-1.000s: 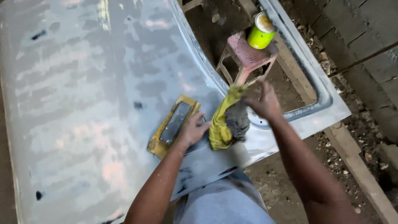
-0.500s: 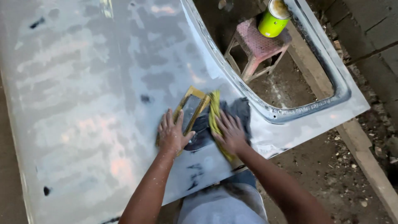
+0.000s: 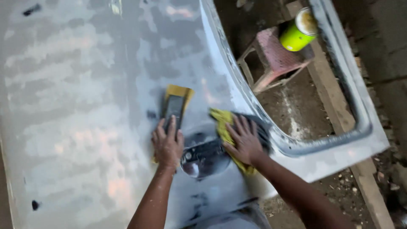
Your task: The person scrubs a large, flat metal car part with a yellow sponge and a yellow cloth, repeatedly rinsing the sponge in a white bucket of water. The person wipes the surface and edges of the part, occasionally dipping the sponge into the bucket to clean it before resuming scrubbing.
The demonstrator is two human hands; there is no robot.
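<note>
**Two hands flat on a sanded door**

On the grey car door [image 3: 85,106], which lay flat and filled most of the view, both hands rested palm down near its handle recess [image 3: 203,154]. Left of the recess, the left hand [image 3: 167,146] pressed on the near end of a sanding block [image 3: 174,111], fingers spread along its dark top; the palm bore down on it and nothing was pinched. The block's yellow pad lay flush on the panel, pointing away from the person. Right of the recess, the right hand [image 3: 243,142] lay with fingers splayed over a yellow cloth [image 3: 224,127], pinning it to the panel just beside the window opening. Beyond the recess, through that opening, a small pink stool [image 3: 275,57] stood on the dirt floor with a green can [image 3: 299,32] on top.

The block looked stiff and light, best held from above with the palm over its back and fingers along its length, so pressure spread evenly. The cloth was soft and limp; it would bunch or slide unless held flat under an open hand. The panel showed a dull wet sheen, so both probably slid easily. The door itself seemed broad, rigid and awkward to shift.
</note>
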